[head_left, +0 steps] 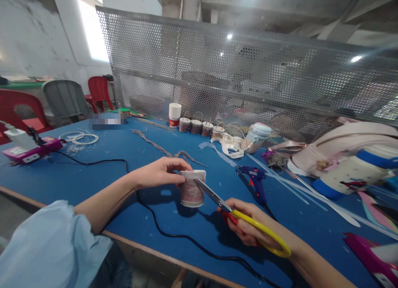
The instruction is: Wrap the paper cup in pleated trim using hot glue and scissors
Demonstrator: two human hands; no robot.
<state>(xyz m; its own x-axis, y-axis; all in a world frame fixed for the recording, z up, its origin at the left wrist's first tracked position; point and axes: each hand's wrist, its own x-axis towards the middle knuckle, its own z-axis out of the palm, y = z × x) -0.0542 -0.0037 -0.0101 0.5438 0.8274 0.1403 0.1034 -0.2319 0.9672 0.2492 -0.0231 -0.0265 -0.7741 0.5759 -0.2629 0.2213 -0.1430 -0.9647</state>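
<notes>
My left hand [164, 172] grips a small paper cup [192, 193] by its upper rim and holds it above the blue table. Reddish-brown cord is wound around the cup's wall, and a pale band shows at the top. In my right hand [245, 221] is a pair of scissors [263, 232] with yellow and red handles. Their blades point up and left, with the tips at the cup's upper side; whether they touch it I cannot tell. A blue glue gun [255, 180] lies on the table to the right of the cup.
Several cord-wrapped cups [195, 126] stand at the back beside a stack of paper cups [174, 114]. Brown cord strands [155, 146] lie behind my left hand. A black cable [186, 237] crosses the front. Bottles and a pale bag [345, 143] sit at right, below a perforated metal screen [248, 72].
</notes>
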